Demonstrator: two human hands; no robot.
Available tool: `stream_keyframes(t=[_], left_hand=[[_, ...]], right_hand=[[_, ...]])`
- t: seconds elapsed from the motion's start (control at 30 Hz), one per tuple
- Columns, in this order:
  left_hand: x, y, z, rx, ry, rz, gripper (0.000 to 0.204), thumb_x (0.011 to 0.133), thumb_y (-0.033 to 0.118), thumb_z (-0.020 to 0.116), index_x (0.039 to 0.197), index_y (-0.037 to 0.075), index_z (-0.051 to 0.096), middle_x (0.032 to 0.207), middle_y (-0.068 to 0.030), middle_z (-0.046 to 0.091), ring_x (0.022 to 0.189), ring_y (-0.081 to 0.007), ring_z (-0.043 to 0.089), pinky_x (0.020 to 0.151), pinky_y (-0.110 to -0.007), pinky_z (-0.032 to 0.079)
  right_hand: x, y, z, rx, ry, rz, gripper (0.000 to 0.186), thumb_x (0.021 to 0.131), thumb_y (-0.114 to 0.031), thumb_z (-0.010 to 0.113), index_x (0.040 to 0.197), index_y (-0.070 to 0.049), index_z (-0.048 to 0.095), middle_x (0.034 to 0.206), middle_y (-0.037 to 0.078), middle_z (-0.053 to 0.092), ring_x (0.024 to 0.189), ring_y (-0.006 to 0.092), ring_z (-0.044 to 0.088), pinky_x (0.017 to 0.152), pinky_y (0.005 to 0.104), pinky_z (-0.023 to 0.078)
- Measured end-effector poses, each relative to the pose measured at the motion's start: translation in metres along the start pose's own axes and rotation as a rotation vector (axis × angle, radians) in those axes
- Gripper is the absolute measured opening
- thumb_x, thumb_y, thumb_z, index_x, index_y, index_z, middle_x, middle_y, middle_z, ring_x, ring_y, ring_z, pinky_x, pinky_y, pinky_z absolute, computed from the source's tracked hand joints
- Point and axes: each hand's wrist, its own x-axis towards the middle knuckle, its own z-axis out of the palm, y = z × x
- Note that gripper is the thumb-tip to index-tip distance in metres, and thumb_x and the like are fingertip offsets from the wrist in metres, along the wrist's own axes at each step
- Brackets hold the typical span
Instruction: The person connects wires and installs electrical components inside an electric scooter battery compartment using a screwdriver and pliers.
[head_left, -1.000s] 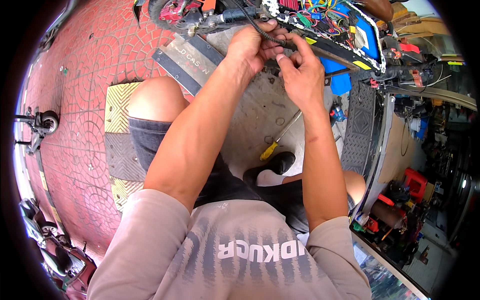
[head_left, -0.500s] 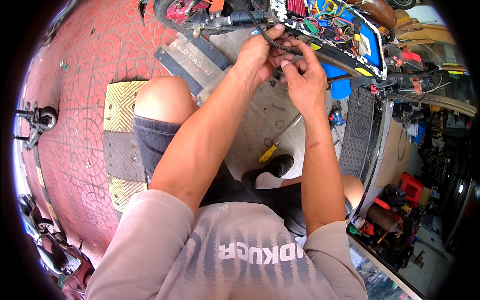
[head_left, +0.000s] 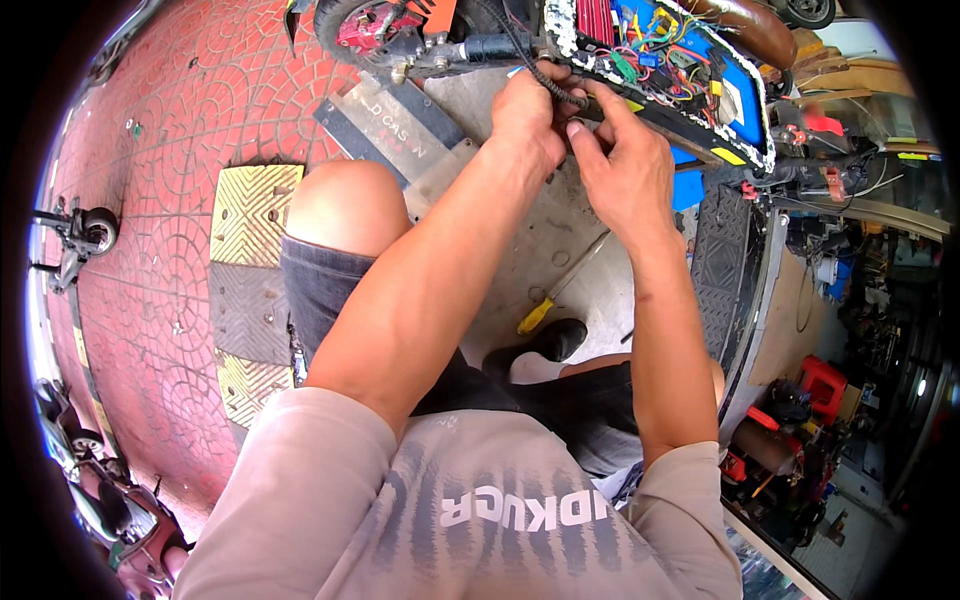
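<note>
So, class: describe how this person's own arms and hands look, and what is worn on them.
Both forearms are bare, with no gloves, watch or rings visible on the left hand or right hand. Short beige sleeves of a T-shirt end above the elbows. The fingers are uncovered.

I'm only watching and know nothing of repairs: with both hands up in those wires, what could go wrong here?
Both hands, the left hand and right hand, work a black cable beside the open tray of coloured wires; a tug might pull a neighbouring connector loose, or fingers might touch bare contacts if it is powered. The yellow-handled screwdriver lies loose on the ground by the person's shoe; a shifted foot could kick it or step on it.
</note>
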Motion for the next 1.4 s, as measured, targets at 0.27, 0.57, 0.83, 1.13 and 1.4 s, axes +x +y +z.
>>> stream_keyframes(t=[0.27, 0.57, 0.83, 1.13, 1.4], left_hand=[[0.013, -0.016, -0.004, -0.058, -0.015, 0.035, 0.008, 0.088, 0.013, 0.065, 0.085, 0.006, 0.064, 0.073, -0.0071, 0.062, 0.058, -0.0198, 0.057, 0.048, -0.036, 0.041], [0.012, -0.015, -0.014, -0.119, -0.166, -0.072, 0.013, 0.095, 0.014, 0.061, 0.096, 0.004, 0.070, 0.089, -0.0099, 0.071, 0.079, -0.0231, 0.068, 0.071, -0.039, 0.058], [-0.009, -0.003, -0.010, 0.142, -0.193, 0.006, 0.022, 0.107, 0.019, 0.049, 0.109, 0.008, 0.068, 0.099, -0.0050, 0.070, 0.094, -0.0192, 0.064, 0.087, -0.035, 0.054], [-0.030, 0.001, 0.003, 0.110, -0.184, -0.038, 0.021, 0.109, 0.024, 0.053, 0.105, 0.010, 0.068, 0.095, -0.0011, 0.068, 0.091, -0.0159, 0.063, 0.082, -0.034, 0.053], [-0.001, -0.001, -0.017, 0.069, -0.260, 0.011, 0.016, 0.104, 0.018, 0.061, 0.103, 0.007, 0.072, 0.092, -0.0056, 0.071, 0.085, -0.0177, 0.066, 0.077, -0.034, 0.055]], right_hand=[[0.018, -0.019, -0.023, -0.400, -0.195, -0.174, 0.054, 0.090, -0.021, 0.064, 0.143, -0.014, 0.059, 0.091, 0.021, 0.075, 0.088, 0.0426, 0.071, 0.077, 0.0534, 0.055], [0.020, -0.038, -0.014, -0.529, -0.306, -0.132, 0.063, 0.087, -0.017, 0.060, 0.146, 0.003, 0.049, 0.085, 0.026, 0.074, 0.080, 0.0430, 0.074, 0.074, 0.0552, 0.057], [0.025, -0.053, -0.016, -0.481, -0.327, -0.143, 0.052, 0.086, -0.011, 0.058, 0.133, 0.012, 0.056, 0.088, 0.024, 0.076, 0.082, 0.0400, 0.076, 0.074, 0.0493, 0.060], [0.027, -0.052, -0.009, -0.426, -0.345, -0.055, 0.045, 0.085, -0.011, 0.059, 0.124, 0.010, 0.058, 0.090, 0.028, 0.075, 0.087, 0.0436, 0.075, 0.080, 0.0514, 0.059], [0.029, -0.060, -0.005, -0.476, -0.375, -0.076, 0.062, 0.085, -0.014, 0.058, 0.139, 0.016, 0.049, 0.093, 0.028, 0.075, 0.087, 0.0424, 0.075, 0.079, 0.0514, 0.059]])
